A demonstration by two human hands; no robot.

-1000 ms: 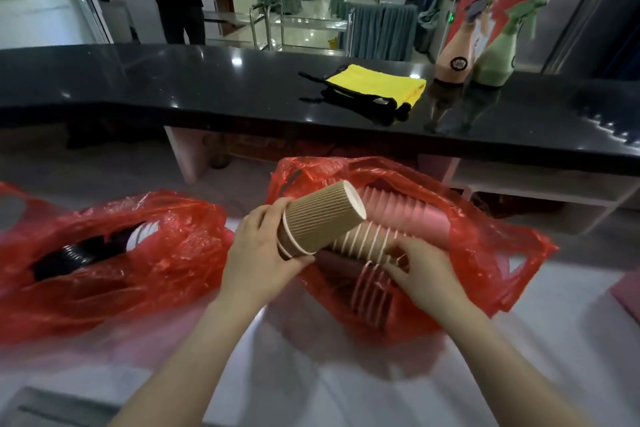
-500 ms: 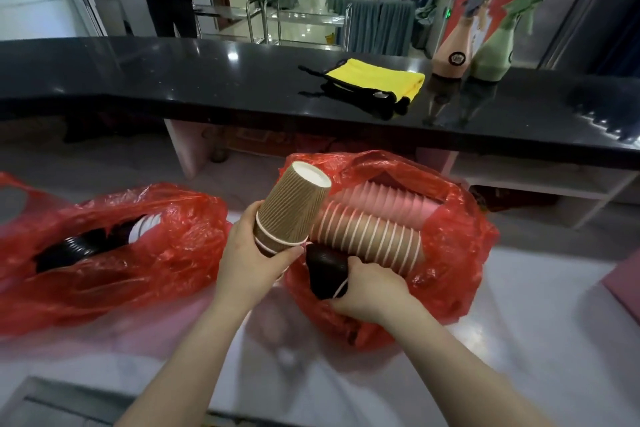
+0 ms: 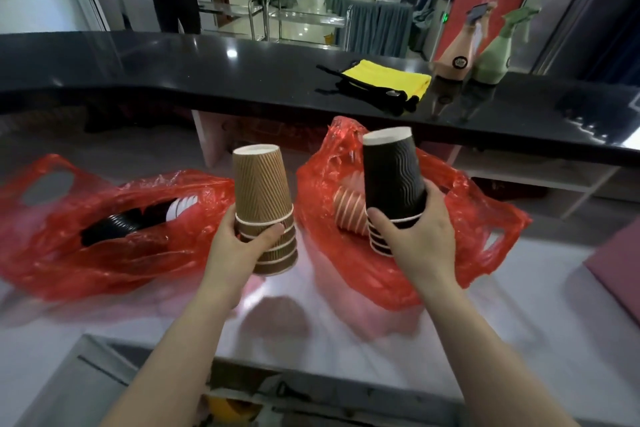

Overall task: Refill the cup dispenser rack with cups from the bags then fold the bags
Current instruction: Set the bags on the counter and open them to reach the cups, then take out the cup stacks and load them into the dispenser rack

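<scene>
My left hand (image 3: 239,246) grips a stack of brown ribbed paper cups (image 3: 263,204), held upside down above the white counter. My right hand (image 3: 415,243) grips a stack of black wavy cups (image 3: 393,177), also upside down, in front of the right red bag (image 3: 460,218). Pink striped cups (image 3: 349,211) lie inside that bag. The left red bag (image 3: 104,232) lies flat on the counter with black cups (image 3: 121,222) and white-rimmed ones inside. No dispenser rack is in view.
A black raised countertop (image 3: 207,80) runs across behind the bags, carrying a yellow cloth (image 3: 388,78) with black straps and two spray bottles (image 3: 478,52). A pink object (image 3: 620,267) sits at the right edge. A person stands beyond the counter at the upper left.
My right hand has pulled the black cup stack out of the right bag and raised it upright. My left hand has turned the brown stack more vertical and lifted it.
</scene>
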